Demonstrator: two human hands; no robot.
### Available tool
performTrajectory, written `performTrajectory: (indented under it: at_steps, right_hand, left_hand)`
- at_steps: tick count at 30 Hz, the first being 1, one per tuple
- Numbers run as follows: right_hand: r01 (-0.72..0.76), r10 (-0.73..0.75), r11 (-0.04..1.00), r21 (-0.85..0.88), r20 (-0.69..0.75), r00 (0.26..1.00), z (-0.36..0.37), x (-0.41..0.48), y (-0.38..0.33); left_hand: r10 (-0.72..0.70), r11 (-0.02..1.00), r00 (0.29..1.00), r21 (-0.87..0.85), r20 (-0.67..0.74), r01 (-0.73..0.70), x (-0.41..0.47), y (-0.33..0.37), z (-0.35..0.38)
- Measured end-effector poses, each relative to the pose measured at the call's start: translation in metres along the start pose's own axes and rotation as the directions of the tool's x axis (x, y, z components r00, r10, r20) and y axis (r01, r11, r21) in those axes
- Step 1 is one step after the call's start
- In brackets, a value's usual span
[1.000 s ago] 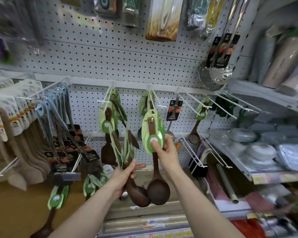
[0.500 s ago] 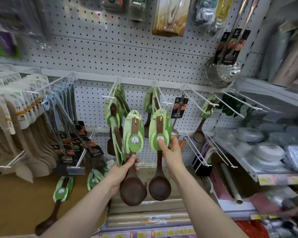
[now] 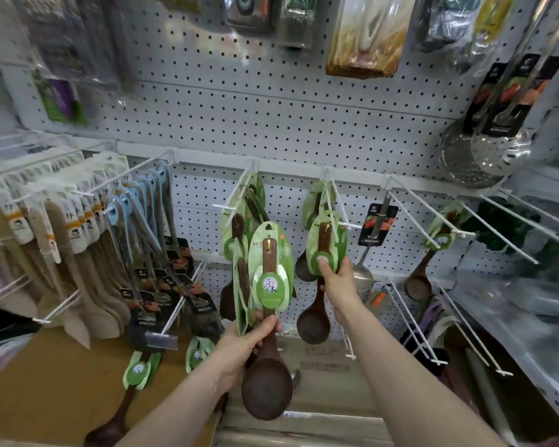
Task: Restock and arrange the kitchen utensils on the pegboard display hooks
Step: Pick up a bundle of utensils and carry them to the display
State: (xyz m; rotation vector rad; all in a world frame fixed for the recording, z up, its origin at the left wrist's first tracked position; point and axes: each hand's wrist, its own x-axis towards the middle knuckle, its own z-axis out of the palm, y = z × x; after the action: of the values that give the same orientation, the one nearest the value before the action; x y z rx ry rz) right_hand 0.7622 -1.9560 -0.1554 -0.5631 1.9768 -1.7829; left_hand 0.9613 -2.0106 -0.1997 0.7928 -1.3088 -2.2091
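My left hand [image 3: 244,345] grips the handles of a bundle of dark wooden spoons [image 3: 267,390] with green card labels, held upright below a white hook [image 3: 231,206] that carries more such spoons. My right hand [image 3: 338,279] pinches the green label of another dark wooden spoon [image 3: 313,321], whose top sits at the tip of the neighbouring white hook [image 3: 338,208]. A further labelled spoon hangs behind it on that hook. All of this is in front of the white pegboard [image 3: 271,124].
Beige spatulas [image 3: 46,253] and blue-tagged utensils [image 3: 142,240] crowd the left hooks. Bare white hooks [image 3: 433,221] jut out on the right, one with a wooden spoon [image 3: 420,279]. A steel skimmer [image 3: 484,156] hangs upper right. Shelves with wrapped goods stand at right; boxes lie below.
My right hand has lifted its spoon up to the tip of the hook. My left hand has raised and straightened its bundle of spoons.
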Motion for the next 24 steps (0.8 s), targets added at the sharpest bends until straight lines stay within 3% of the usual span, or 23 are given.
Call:
performTrajectory:
  at_steps: [4, 9, 11, 16, 20, 24]
  right_hand:
    - [-0.02, 0.02, 1.0, 0.009, -0.03, 0.999, 0.003, 0.016, 0.0]
    - [-0.14, 0.133, 0.99, -0.015, -0.226, 0.965, 0.0, 0.003, 0.0]
    - [-0.146, 0.133, 0.988, -0.05, -0.2, 0.971, -0.004, -0.011, -0.001]
    - [-0.041, 0.039, 0.999, 0.035, 0.039, 0.998, -0.007, -0.052, -0.017]
    - [0.119, -0.118, 0.988, -0.099, 0.009, 0.993, -0.013, -0.07, -0.027]
    - [0.197, -0.203, 0.976, -0.093, -0.052, 0.978, -0.021, -0.083, -0.037]
  left_hand:
    - [0.004, 1.0, 1.0, 0.023, 0.015, -0.004, 0.011, 0.003, 0.007]
    - [0.015, 0.999, 1.0, 0.038, 0.026, -0.016, 0.007, 0.003, 0.017]
    - [0.003, 0.999, 0.999, 0.036, 0.035, -0.005, 0.002, 0.0, 0.02]
    - [-0.04, 0.995, 0.994, 0.094, 0.101, 0.03, -0.014, -0.012, 0.021]
    - [-0.058, 0.986, 0.989, 0.162, 0.135, 0.036, -0.03, -0.024, 0.026]
    - [-0.064, 0.983, 0.98, 0.179, 0.19, 0.03, -0.038, -0.019, 0.031]
